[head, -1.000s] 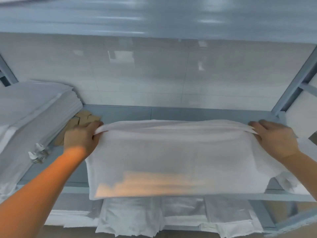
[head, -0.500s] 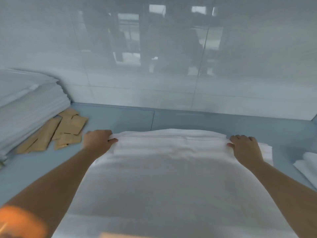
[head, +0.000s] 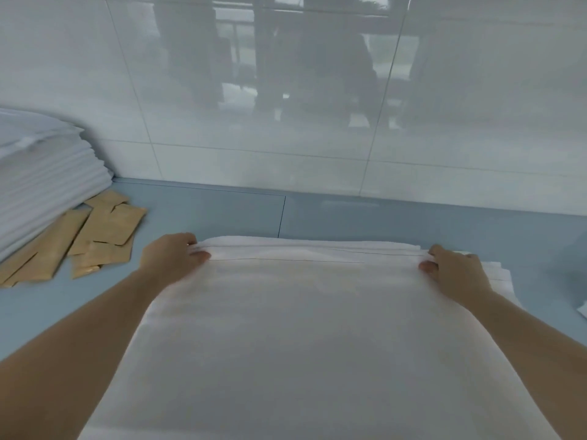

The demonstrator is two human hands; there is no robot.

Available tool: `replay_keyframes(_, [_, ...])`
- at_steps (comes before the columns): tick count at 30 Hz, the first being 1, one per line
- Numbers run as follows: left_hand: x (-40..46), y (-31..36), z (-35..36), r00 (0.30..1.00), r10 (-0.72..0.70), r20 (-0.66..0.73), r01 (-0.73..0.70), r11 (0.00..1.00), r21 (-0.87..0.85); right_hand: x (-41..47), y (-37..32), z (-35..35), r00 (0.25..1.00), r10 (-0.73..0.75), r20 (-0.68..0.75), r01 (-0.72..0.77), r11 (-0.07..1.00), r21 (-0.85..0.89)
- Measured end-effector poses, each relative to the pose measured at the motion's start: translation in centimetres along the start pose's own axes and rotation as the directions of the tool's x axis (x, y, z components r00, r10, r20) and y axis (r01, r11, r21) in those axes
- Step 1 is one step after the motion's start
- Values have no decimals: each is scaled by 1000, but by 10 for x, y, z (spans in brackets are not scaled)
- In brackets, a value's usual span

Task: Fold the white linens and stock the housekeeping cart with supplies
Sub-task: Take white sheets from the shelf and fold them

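Head view. Folding step in hand: white linen (head: 311,338) spread on the blue-grey shelf surface (head: 397,223), far edge near the tiled wall (head: 286,122). Left hand (head: 173,257) and right hand (head: 452,269) well apart, each pinching a far corner, thumbs on top, fingers curled over the hem; both forearms extended forward. Probable next move: corners released or drawn back evenly, layers kept aligned. Far left: stacked white linens (head: 41,179) beside tan paper packets (head: 92,236).
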State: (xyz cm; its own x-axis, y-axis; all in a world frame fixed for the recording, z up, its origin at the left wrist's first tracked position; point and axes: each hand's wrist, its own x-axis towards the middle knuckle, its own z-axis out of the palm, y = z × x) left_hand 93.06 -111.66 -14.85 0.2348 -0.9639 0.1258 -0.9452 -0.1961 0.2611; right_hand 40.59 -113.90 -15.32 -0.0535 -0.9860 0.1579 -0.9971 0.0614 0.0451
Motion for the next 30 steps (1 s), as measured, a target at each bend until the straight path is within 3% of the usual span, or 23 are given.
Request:
replay_keyframes(3, [-25,15,16,979,-79,-189,96,992,78,-13,-24,6,983,100,-151,-98,995,21])
replay_keyframes(5, [-45,31,26,942,36,-333,-11,997,76,-27,-55,4,952,62,-299,-33,994,100])
replay_keyframes(7, [-61,48,34,888,216,-406,-216,975,45,-44,-100,2,911,-88,-402,174,968,182])
replay_keyframes(10, [-71,67,40,869,425,-252,-455,888,-69,-70,-180,3,853,-376,-363,504,776,380])
replay_keyframes(11, [-71,69,42,873,451,-186,-473,876,-97,-76,-205,4,835,-462,-299,550,719,426])
replay_keyframes(13, [-69,69,46,897,427,-112,-435,898,-65,-79,-248,7,814,-563,-142,564,710,420])
replay_keyframes(18, [-48,56,52,990,89,107,-98,991,87,-58,-282,17,884,-464,53,436,860,267])
replay_keyframes(22, [-41,52,55,988,-14,154,-10,989,150,-33,-224,20,948,-261,180,230,957,175])
replay_keyframes(26, [-40,53,50,988,-36,150,6,981,192,-34,-131,18,966,-75,246,59,996,72])
replay_keyframes(30, [-50,63,41,988,151,17,-152,987,43,-70,-97,14,983,32,182,-43,998,55])
